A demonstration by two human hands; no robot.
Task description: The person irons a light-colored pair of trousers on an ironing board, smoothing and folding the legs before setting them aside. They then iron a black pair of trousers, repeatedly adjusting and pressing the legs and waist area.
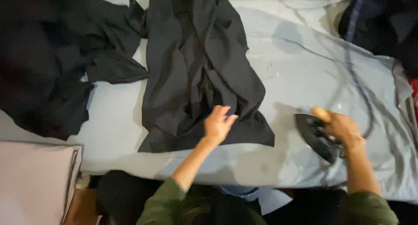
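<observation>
A crumpled dark grey garment (196, 68) lies on a table covered with a pale grey sheet (300, 64). My left hand (219, 124) rests on the garment's near edge, fingers spread. To the right, my right hand (344, 129) grips the wooden handle of a black clothes iron (317, 135), which sits on the sheet with its pointed tip toward the garment. The iron's dark cord (355, 72) runs from it toward the far right.
A second black cloth (48, 64) is heaped at the far left of the table. More dark fabric (383, 20) sits at the far right corner. A pale pink cushion-like surface (35, 181) lies at the near left, below the table edge.
</observation>
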